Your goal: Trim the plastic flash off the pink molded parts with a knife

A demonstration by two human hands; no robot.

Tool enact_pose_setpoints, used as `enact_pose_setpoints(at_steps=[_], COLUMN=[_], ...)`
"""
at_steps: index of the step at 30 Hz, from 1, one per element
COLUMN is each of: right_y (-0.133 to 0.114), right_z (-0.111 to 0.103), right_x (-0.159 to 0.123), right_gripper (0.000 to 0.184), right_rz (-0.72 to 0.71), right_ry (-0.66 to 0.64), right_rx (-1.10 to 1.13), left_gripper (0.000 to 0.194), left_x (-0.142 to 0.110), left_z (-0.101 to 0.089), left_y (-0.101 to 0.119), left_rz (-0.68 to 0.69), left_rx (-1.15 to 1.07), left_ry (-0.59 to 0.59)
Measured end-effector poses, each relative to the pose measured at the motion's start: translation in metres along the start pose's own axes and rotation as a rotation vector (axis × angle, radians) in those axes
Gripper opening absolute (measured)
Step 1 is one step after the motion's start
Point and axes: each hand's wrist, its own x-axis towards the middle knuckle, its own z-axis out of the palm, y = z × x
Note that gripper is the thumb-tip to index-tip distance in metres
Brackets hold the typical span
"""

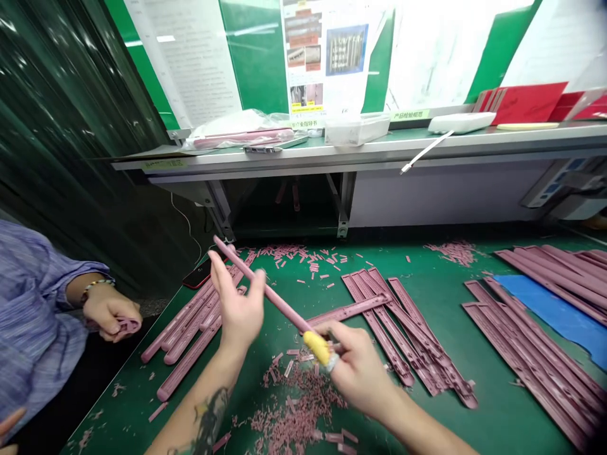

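Observation:
A long, narrow pink plastic strip (279, 302) slants up and left across the middle of the head view. My right hand (363, 366) is closed round its lower end. A yellow piece (317, 347) with a whitish edge shows at the right thumb; it looks like a finger cover, though I cannot tell for sure. My left hand (239, 309) has its fingers stretched and its thumb apart, and the strip crosses the gap between them. Whether the left fingers touch the strip is unclear. Pink shavings (301, 411) lie on the green table (403, 430) below the hands.
Pink strips lie in groups at left (190, 335), centre right (403, 328) and far right (531, 360). Off-cuts (313, 259) are scattered at the back. A phone (198, 275) rests at the left edge. A co-worker's hand (114, 314) holds something pink. A shelf (294, 165) spans the back.

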Motion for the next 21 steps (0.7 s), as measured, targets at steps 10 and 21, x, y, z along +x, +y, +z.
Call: enact_pose_setpoints(at_steps=[10, 21], right_y=[-0.012, -0.011], right_z=[-0.066, -0.05], right_x=[0.004, 0.023], right_gripper=[0.029, 0.037], right_rz=[0.001, -0.496], right_ry=[-0.215, -0.04], right_rx=[0.03, -0.897], left_gripper=[0.058, 0.041], left_x=[-0.003, 0.038], left_z=[-0.022, -0.034], left_y=[0.006, 0.043], left_rz=[0.68, 1.073], left_rx=[0.314, 0.625], left_ry=[-0.947, -1.016])
